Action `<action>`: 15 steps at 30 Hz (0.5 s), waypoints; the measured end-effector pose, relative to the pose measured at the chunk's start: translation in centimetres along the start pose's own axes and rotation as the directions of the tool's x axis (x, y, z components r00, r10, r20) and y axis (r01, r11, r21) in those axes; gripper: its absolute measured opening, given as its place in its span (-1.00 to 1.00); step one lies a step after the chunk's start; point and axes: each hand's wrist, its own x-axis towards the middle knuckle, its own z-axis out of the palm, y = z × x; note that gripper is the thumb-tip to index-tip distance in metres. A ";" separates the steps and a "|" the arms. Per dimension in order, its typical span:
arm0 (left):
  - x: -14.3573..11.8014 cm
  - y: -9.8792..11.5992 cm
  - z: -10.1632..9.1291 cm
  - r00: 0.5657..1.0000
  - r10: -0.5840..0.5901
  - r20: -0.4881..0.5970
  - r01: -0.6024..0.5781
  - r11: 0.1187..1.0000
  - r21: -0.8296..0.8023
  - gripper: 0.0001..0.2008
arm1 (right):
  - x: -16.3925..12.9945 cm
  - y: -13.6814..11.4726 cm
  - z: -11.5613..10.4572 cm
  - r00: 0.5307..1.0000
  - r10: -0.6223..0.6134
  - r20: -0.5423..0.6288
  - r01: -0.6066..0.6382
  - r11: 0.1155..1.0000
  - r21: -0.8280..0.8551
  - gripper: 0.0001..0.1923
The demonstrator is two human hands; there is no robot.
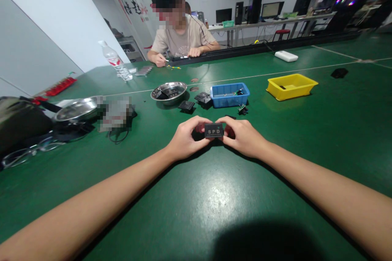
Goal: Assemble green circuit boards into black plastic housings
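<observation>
A small black plastic box [213, 130] marked "SPD" is held up between both hands, its lettered face toward me. My left hand [187, 137] pinches its left end between thumb and fingers. At the right end, my right hand [243, 136] grips it the same way. Just beyond the hands lie black plastic housings [186, 106] and another black piece [203, 98]. A small circuit board [243, 109] rests in front of a blue bin [229, 97] containing small parts. The fingertips behind the box are hidden.
Left of the blue bin stands a steel bowl [169, 92] of dark parts; a yellow bin [292, 87] sits to the right. A second metal bowl [80, 108], glasses [30, 152] and a bottle [115, 61] are leftward. Across the green table [196, 204] a person [183, 36] handles small parts.
</observation>
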 end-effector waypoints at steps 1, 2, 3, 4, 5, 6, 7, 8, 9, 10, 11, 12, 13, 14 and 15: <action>0.0 0.0 0.0 1.000 0.002 -0.003 -0.002 1.000 -0.001 -0.74 | 0.0 0.0 0.0 1.000 -0.001 0.002 0.001 1.000 0.000 -0.62; 0.0 0.0 0.0 1.000 0.002 -0.006 -0.002 1.000 -0.003 -0.74 | 0.0 0.0 0.0 1.000 0.000 0.004 0.000 1.000 -0.002 -0.62; 0.0 0.0 0.0 1.000 0.000 -0.006 0.000 1.000 -0.003 -0.74 | 0.0 0.0 0.0 1.000 0.000 0.006 0.000 1.000 -0.004 -0.62; 0.0 0.0 0.0 1.000 -0.003 -0.005 0.003 1.000 -0.003 -0.74 | 0.0 0.0 0.0 1.000 0.001 0.007 -0.001 1.000 -0.005 -0.62; 0.0 0.1 -0.1 1.000 -0.007 -0.004 0.007 1.000 -0.002 -0.74 | 0.0 0.0 0.0 1.000 0.002 0.007 -0.002 1.000 -0.006 -0.62; 0.0 0.1 -0.1 1.000 -0.010 -0.002 0.010 1.000 -0.001 -0.74 | 0.0 0.0 0.0 1.000 0.004 0.007 -0.004 1.000 -0.007 -0.62; 0.0 0.1 -0.1 1.000 -0.013 0.000 0.013 1.000 0.000 -0.74 | 0.0 0.0 0.0 1.000 0.004 0.007 -0.004 1.000 -0.007 -0.62; 0.0 0.1 -0.1 1.000 -0.016 0.001 0.016 1.000 0.002 -0.73 | 0.0 0.0 0.0 1.000 0.005 0.006 -0.005 1.000 -0.008 -0.62; 0.0 0.1 -0.1 1.000 -0.019 0.000 0.019 1.000 0.003 -0.73 | 0.0 0.0 0.0 1.000 0.005 0.005 -0.005 1.000 -0.009 -0.62; 0.0 0.1 -0.1 1.000 -0.022 0.000 0.022 1.000 0.003 -0.73 | 0.0 0.0 0.0 1.000 0.007 0.004 -0.007 1.000 -0.010 -0.62; 0.0 0.1 0.0 1.000 -0.023 -0.001 0.023 1.000 0.001 -0.73 | 0.0 -0.1 0.0 1.000 0.009 0.003 -0.009 1.000 -0.009 -0.62; 0.0 0.0 0.0 1.000 -0.024 -0.001 0.024 1.000 -0.001 -0.73 | 0.0 -0.1 0.0 1.000 0.013 0.002 -0.013 1.000 -0.007 -0.62; 0.0 0.0 0.0 1.000 -0.025 -0.002 0.025 1.000 -0.003 -0.73 | 0.0 -0.1 -0.1 1.000 0.019 0.000 -0.019 1.000 -0.004 -0.62; 0.0 0.0 0.1 1.000 -0.026 -0.004 0.026 1.000 -0.004 -0.73 | 0.0 -0.1 -0.1 1.000 0.025 -0.001 -0.025 1.000 0.000 -0.62; 0.0 0.0 0.1 1.000 -0.025 -0.005 0.025 1.000 -0.004 -0.73 | 0.0 -0.1 -0.1 1.000 0.029 -0.001 -0.029 1.000 0.004 -0.62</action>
